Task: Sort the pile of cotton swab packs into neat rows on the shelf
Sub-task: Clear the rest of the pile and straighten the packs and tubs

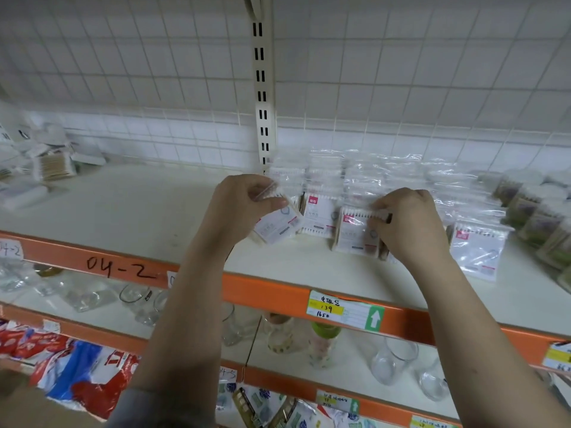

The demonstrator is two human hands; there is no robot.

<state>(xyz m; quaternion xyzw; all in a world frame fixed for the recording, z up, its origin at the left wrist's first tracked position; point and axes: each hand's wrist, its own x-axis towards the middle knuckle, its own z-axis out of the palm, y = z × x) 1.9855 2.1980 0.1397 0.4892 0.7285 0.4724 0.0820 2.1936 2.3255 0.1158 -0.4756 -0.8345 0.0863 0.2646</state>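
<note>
Both my hands grip swab packs.
Left hand [244, 200] pinches a tilted pack [278, 225]; right hand [408, 220] clasps an upright pack [355, 231] on the white shelf [123, 211].

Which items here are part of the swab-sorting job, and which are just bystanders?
In the job: left hand gripping tilted pack; right hand gripping upright pack; rows of packs; shelf.
Bystanders: drinking glasses; red-blue bags; price label.

Even, soft indoor light, no hard shadows. Whole frame slightly blurred, worst at left and right edges. Glare on clear plastic packs [383, 168]. Wide-angle bend in shelf edge [265, 288] and wall grid [401, 88].
</note>
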